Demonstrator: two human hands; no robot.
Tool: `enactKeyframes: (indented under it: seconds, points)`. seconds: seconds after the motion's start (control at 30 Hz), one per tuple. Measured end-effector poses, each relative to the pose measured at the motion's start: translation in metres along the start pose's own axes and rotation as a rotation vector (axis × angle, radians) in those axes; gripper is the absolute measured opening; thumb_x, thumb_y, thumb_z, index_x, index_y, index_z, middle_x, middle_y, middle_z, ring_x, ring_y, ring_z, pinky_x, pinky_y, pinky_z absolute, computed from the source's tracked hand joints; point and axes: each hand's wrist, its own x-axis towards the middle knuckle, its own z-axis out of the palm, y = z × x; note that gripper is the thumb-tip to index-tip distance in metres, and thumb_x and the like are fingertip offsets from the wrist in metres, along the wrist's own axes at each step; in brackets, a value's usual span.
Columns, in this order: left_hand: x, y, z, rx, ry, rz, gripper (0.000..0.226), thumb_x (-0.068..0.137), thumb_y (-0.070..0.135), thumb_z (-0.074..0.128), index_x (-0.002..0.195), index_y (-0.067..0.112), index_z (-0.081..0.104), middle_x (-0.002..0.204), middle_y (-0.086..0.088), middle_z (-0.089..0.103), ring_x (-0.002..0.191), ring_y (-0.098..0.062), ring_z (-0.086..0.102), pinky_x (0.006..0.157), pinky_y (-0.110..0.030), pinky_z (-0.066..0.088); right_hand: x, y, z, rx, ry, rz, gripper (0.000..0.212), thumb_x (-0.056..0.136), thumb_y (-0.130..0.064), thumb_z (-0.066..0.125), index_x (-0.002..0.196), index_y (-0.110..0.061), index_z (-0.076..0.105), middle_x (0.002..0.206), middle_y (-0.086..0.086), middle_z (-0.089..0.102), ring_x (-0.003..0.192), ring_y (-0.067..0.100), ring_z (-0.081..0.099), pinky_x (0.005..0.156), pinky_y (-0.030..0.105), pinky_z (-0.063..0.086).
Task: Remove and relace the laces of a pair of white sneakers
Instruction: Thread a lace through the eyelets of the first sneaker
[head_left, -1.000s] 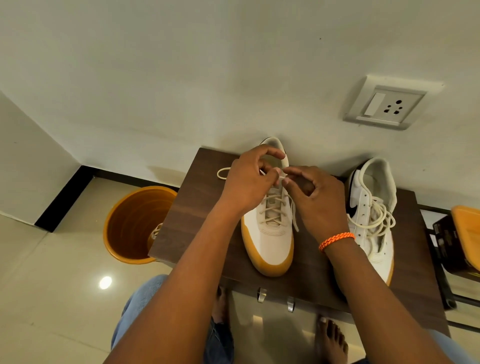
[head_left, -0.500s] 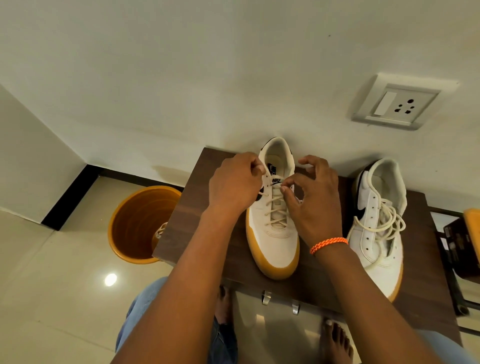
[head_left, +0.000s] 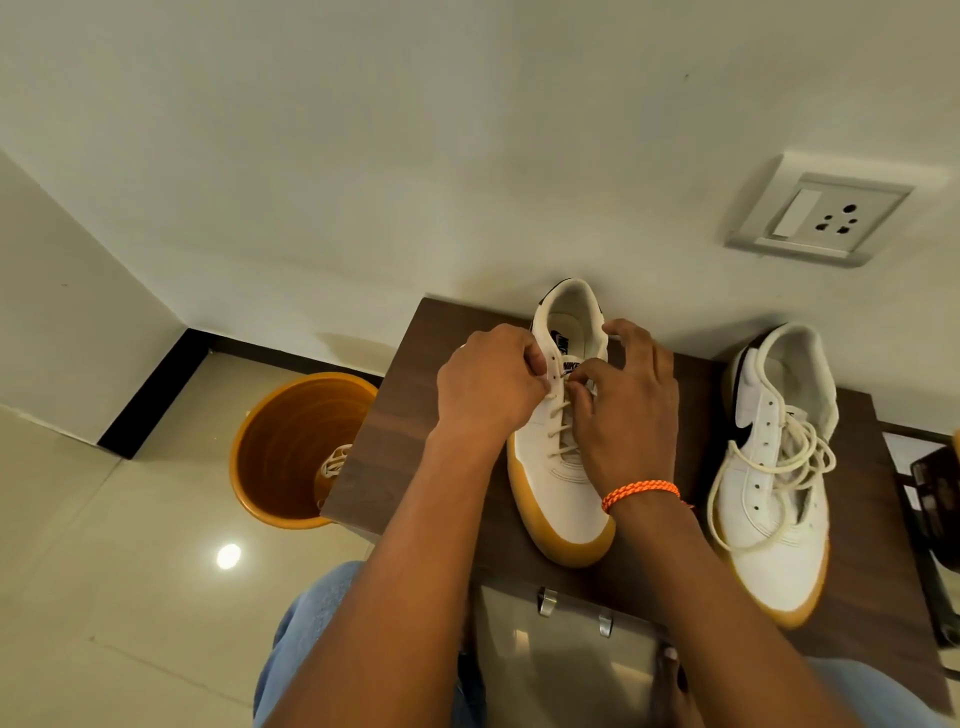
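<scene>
Two white sneakers with gum soles stand on a dark wooden table (head_left: 405, 457). The left sneaker (head_left: 558, 499) has its cream lace (head_left: 560, 423) threaded across the lower eyelets. My left hand (head_left: 488, 387) grips the lace at the shoe's left upper eyelets, fingers curled. My right hand (head_left: 626, 410) pinches the lace at the right upper eyelets between thumb and forefinger, the other fingers spread by the collar. The right sneaker (head_left: 774, 499) lies apart, its loose lace (head_left: 800, 457) piled on the tongue.
An orange bucket (head_left: 270, 447) stands on the floor left of the table, with something white inside. A wall socket (head_left: 821, 218) is above the shoes. Dark objects sit at the right edge (head_left: 935, 488). My knees and bare feet are under the table's front edge.
Both hands dropped from a raised lace loop above the tongue to the shoe's upper eyelets. The loop that stuck out to the left is no longer visible.
</scene>
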Motion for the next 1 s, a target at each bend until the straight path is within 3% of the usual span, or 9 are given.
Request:
enactKeyframes:
  seconds: [0.27, 0.43, 0.67, 1.0]
  points:
    - [0.0027, -0.002, 0.0031, -0.006, 0.023, -0.008, 0.013, 0.084, 0.038, 0.085, 0.085, 0.034, 0.073, 0.087, 0.013, 0.071, 0.083, -0.012, 0.07, 0.076, -0.037, 0.06, 0.0058, 0.0011, 0.01, 0.136, -0.03, 0.031, 0.003, 0.093, -0.018, 0.076, 0.095, -0.018, 0.078, 0.149, 0.002, 0.046, 0.135, 0.029, 0.041, 0.105, 0.051, 0.049]
    - [0.0038, -0.0043, 0.0039, -0.035, 0.018, -0.011, 0.012, 0.084, 0.04, 0.086, 0.085, 0.035, 0.075, 0.088, 0.013, 0.073, 0.085, -0.01, 0.071, 0.078, -0.039, 0.062, 0.0071, 0.0037, 0.011, 0.238, -0.052, 0.054, 0.007, 0.091, -0.015, 0.078, 0.093, -0.021, 0.077, 0.148, 0.001, 0.044, 0.133, 0.027, 0.041, 0.103, 0.043, 0.039]
    - [0.0045, -0.004, 0.0053, -0.043, 0.022, 0.004, 0.009, 0.085, 0.037, 0.087, 0.086, 0.034, 0.078, 0.086, 0.013, 0.074, 0.082, -0.009, 0.072, 0.077, -0.038, 0.062, 0.0067, 0.003, 0.01, 0.142, -0.064, 0.008, 0.007, 0.094, -0.017, 0.074, 0.1, -0.019, 0.077, 0.146, 0.005, 0.046, 0.132, 0.031, 0.042, 0.103, 0.048, 0.04]
    - [0.0038, -0.0022, 0.003, -0.035, 0.01, 0.024, 0.009, 0.084, 0.035, 0.088, 0.087, 0.032, 0.081, 0.087, 0.013, 0.076, 0.082, -0.009, 0.072, 0.077, -0.037, 0.062, 0.0066, 0.0079, 0.0079, 0.079, -0.121, -0.034, 0.015, 0.098, -0.016, 0.068, 0.111, -0.019, 0.075, 0.139, 0.003, 0.055, 0.133, 0.031, 0.038, 0.101, 0.045, 0.035]
